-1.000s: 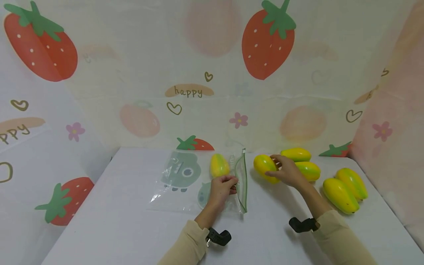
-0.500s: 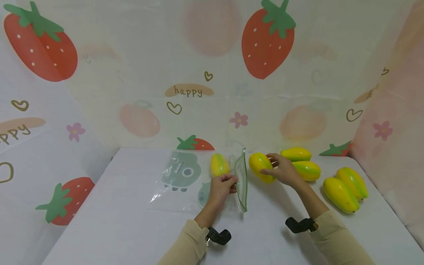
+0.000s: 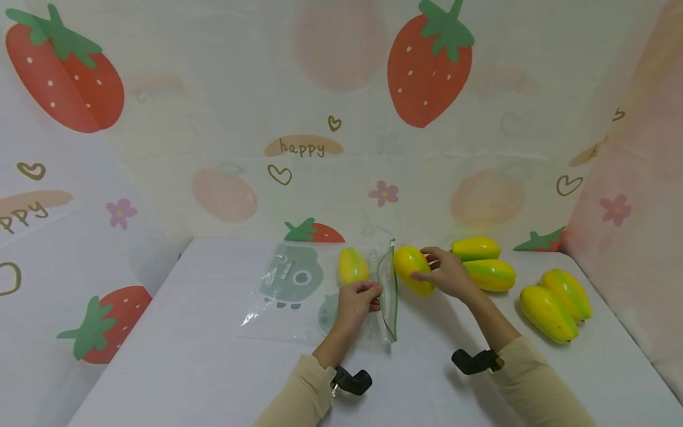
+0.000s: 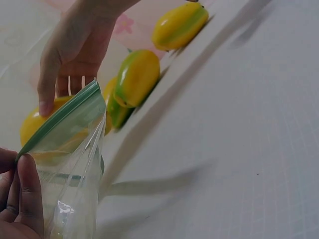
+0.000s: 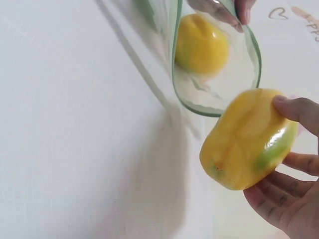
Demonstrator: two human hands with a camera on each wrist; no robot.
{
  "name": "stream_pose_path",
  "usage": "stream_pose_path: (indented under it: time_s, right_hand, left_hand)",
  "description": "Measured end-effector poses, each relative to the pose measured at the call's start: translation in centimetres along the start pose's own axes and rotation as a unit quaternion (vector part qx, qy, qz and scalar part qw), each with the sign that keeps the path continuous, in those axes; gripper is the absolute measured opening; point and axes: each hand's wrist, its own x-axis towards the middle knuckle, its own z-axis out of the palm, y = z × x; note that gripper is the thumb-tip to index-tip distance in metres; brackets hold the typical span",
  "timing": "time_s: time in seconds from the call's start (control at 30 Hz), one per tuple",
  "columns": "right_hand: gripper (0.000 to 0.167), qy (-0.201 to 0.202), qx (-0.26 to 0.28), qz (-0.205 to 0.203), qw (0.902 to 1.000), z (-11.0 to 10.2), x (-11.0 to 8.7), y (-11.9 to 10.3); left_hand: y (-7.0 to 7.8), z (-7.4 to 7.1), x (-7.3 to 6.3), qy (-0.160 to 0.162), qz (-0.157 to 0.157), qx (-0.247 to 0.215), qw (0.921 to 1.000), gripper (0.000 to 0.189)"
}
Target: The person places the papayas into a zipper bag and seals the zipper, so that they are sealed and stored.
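My left hand [image 3: 354,305] pinches the green-edged mouth of a clear zip bag [image 3: 290,323] with printed cartoon figures. The bag lies on its side, its mouth spread wide toward the right. Inside it rests one yellow-green mango [image 3: 353,266], also visible through the opening in the right wrist view. My right hand [image 3: 447,274] grips another mango [image 5: 249,139] between thumb and fingers, right at the bag's mouth. In the left wrist view, the bag's green rim [image 4: 60,117] partly covers this held mango.
Two mangoes lie behind my right hand, a rear mango [image 3: 476,248] and a nearer mango [image 3: 490,276]. Farther right, two more lie together, including a front mango [image 3: 548,314]. A strawberry-printed cloth [image 3: 229,118] rises behind the white table [image 3: 176,379].
My right hand has carried its mango leftward, from a short distance away up to the bag's mouth. The left hand and the bag have stayed in place.
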Motion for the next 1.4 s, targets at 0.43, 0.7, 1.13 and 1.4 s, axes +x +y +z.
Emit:
stream_pose_path:
  time_s: [0.43, 0.7, 1.13, 1.4]
  right_hand:
    - [0.075, -0.011, 0.016, 0.033, 0.9993, 0.9, 0.4, -0.2]
    - [0.074, -0.016, 0.031, 0.057, 0.9978, 1.3, 0.5, -0.8]
    - [0.071, -0.023, 0.049, 0.079, 0.9954, 3.2, 1.0, -0.6]
    - [0.067, -0.003, 0.039, 0.079, 0.9962, 4.8, 1.3, -0.9]
  left_hand:
    - [-0.6, 0.1, 0.6, 0.011, 0.005, 0.0, 0.9999, 0.017]
    - [-0.4, 0.1, 0.6, 0.014, -0.002, 0.0, 0.9999, 0.019]
    - [0.7, 0.0, -0.1, -0.004, -0.009, 0.005, 0.9999, 0.022]
    - [-0.1, 0.1, 0.6, 0.005, -0.013, 0.002, 0.9999, 0.021]
